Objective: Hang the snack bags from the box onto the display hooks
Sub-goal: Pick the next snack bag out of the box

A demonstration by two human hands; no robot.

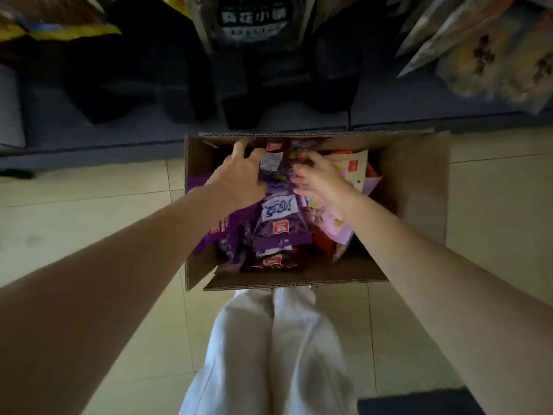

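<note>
Both hands, left hand (239, 178) and right hand (321, 181), dug spread fingers among purple bags (278, 223) in the box (419, 187); loosely caught neighbours could spill.

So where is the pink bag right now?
In the head view the pink bag lies inside the cardboard box, on its right side, under the right hand and beside the purple bags.

Corrugated cardboard box (416, 187), glossy plastic snack bags (278, 226) (crinkled), smooth tiled floor (89, 205)
</note>
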